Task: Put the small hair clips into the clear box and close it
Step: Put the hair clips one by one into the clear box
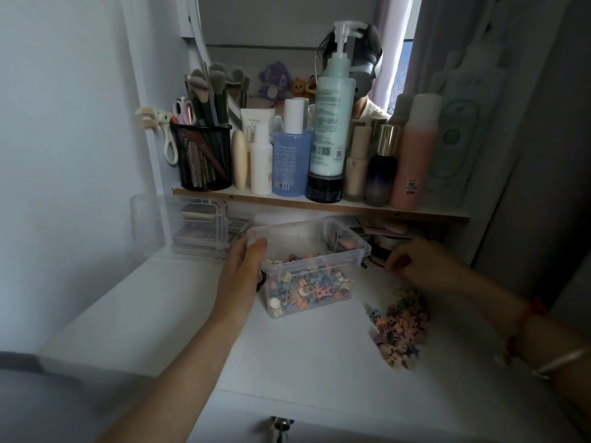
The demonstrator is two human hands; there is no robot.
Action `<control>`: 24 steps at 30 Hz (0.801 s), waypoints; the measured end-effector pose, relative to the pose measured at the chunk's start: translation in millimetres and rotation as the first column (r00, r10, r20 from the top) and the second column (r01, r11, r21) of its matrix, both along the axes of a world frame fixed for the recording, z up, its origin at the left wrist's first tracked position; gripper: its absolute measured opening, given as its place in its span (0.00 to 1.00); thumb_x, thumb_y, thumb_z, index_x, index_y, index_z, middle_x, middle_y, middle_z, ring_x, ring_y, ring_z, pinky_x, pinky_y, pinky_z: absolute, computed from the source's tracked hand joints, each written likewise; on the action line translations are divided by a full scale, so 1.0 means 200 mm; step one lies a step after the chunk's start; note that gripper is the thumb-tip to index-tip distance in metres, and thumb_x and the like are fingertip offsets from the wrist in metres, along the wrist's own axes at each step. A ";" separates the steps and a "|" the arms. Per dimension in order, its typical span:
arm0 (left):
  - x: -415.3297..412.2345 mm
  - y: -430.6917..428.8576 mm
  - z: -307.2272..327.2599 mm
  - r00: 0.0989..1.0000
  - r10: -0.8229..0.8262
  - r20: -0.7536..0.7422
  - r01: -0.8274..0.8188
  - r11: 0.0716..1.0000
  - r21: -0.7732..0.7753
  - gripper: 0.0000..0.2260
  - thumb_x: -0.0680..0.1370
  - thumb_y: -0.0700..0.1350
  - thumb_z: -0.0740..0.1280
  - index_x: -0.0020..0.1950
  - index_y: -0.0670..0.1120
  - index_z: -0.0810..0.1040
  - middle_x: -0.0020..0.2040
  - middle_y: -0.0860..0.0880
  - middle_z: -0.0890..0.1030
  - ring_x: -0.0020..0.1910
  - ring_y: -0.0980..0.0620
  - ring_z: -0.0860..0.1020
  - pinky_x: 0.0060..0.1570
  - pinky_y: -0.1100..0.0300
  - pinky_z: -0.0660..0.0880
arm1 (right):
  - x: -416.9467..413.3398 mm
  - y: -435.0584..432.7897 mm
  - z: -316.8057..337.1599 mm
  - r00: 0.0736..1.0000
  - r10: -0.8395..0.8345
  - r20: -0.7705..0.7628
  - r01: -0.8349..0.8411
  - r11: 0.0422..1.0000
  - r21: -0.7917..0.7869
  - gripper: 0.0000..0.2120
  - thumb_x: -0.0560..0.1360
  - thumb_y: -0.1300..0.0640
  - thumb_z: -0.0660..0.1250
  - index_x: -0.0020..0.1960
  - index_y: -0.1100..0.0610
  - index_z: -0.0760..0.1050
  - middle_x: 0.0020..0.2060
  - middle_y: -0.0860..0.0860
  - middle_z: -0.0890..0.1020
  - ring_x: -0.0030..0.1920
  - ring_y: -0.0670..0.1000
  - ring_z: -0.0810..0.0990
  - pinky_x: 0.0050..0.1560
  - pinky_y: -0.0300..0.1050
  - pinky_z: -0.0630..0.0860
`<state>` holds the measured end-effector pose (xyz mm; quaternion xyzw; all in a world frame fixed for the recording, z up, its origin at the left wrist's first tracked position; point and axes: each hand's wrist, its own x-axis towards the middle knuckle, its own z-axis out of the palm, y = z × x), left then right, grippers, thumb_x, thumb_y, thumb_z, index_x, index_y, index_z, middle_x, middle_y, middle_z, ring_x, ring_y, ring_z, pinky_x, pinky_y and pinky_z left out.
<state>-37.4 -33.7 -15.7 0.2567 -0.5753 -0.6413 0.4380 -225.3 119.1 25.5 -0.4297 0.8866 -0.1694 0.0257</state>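
Note:
The clear box (347,238) stands open on the white desk, tilted a little, with many small coloured hair clips in its bottom. My left hand (244,262) grips its left rim, thumb over the corner. A pile of small hair clips (401,327) lies on the desk to the right of the box. My right hand (415,262) hovers just right of the box and above the pile, fingers curled; whether it holds clips is hidden. A clear lid-like box (179,225) leans at the back left.
A shelf (319,204) just behind the box carries bottles, tubes and a black mesh cup of brushes (201,155). Under the shelf lie compacts and small items. A wall closes the left side and a cabinet the right. A drawer handle (279,425) shows at the desk's front edge.

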 end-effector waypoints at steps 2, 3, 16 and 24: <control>0.00 0.00 0.00 1.000 -0.002 0.004 0.002 1.000 0.000 0.09 0.79 0.47 0.58 0.56 0.50 0.74 0.49 0.51 0.78 0.44 0.57 0.75 0.32 0.72 0.71 | 0.00 0.00 0.00 1.000 -0.004 0.001 0.004 0.999 0.054 0.13 0.74 0.66 0.60 0.54 0.59 0.80 0.57 0.53 0.81 0.55 0.49 0.78 0.42 0.28 0.67; 0.00 0.00 0.00 1.000 -0.002 0.009 0.002 1.000 -0.004 0.08 0.79 0.47 0.58 0.56 0.50 0.75 0.49 0.51 0.78 0.45 0.56 0.75 0.34 0.70 0.71 | 0.00 0.01 -0.01 1.000 0.000 0.007 -0.001 0.996 0.091 0.13 0.74 0.65 0.61 0.54 0.59 0.80 0.56 0.52 0.81 0.52 0.47 0.78 0.41 0.28 0.69; 0.01 0.00 0.00 1.000 -0.014 -0.008 0.014 1.000 -0.015 0.08 0.80 0.47 0.57 0.56 0.48 0.73 0.46 0.52 0.77 0.42 0.57 0.74 0.29 0.75 0.70 | 0.15 -0.07 0.26 0.900 0.329 0.287 -0.058 0.743 -0.667 0.07 0.72 0.68 0.66 0.49 0.61 0.77 0.34 0.49 0.78 0.27 0.35 0.76 0.28 0.23 0.69; 0.00 0.00 -0.01 1.000 -0.009 0.003 0.009 1.000 -0.028 0.05 0.80 0.45 0.57 0.52 0.49 0.72 0.41 0.53 0.75 0.37 0.58 0.72 0.26 0.77 0.67 | 0.02 0.04 0.04 0.995 0.085 -0.054 -0.073 0.977 0.199 0.11 0.74 0.62 0.64 0.55 0.57 0.79 0.56 0.50 0.81 0.53 0.46 0.77 0.48 0.31 0.68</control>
